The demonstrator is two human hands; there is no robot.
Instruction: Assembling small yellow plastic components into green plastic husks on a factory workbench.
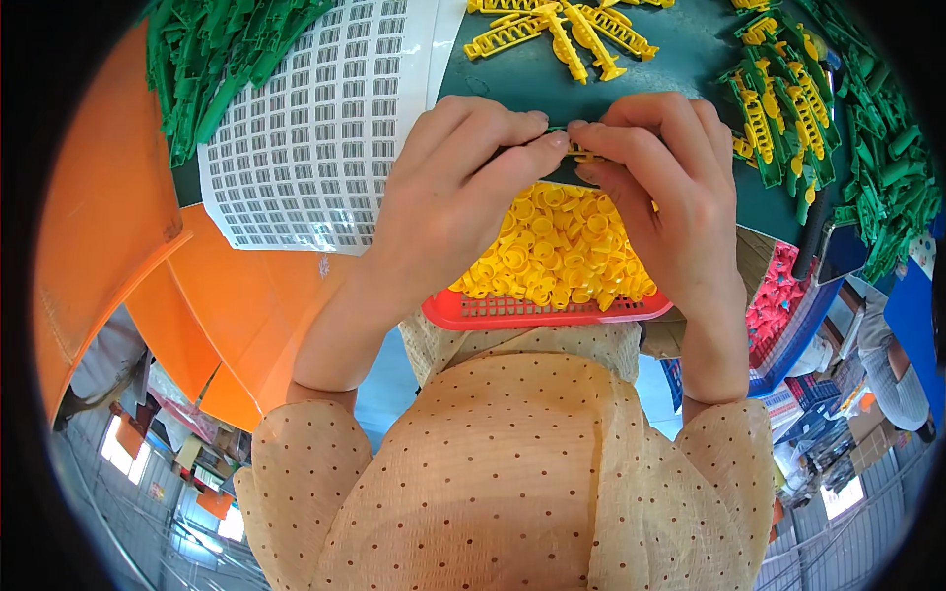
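My left hand [455, 177] and my right hand [672, 169] meet over the near edge of a dark green table. Between their pinched fingertips is a small yellow and green plastic piece [583, 153], mostly hidden by the fingers. Just below them, a red basket [552, 315] holds many small yellow plastic caps [552, 246]. Beyond the hands lie several long yellow plastic strips [586, 39] with ladder-like slots. To the right is a pile of green pieces with yellow strips set in them [778, 108].
A white sheet of barcode labels [305, 128] covers the table's left side, beside a heap of green plastic parts [212, 59]. More green parts [892, 158] lie far right, near a phone [841, 251]. Pink parts [774, 305] fill a crate at right. Orange panels [108, 217] stand left.
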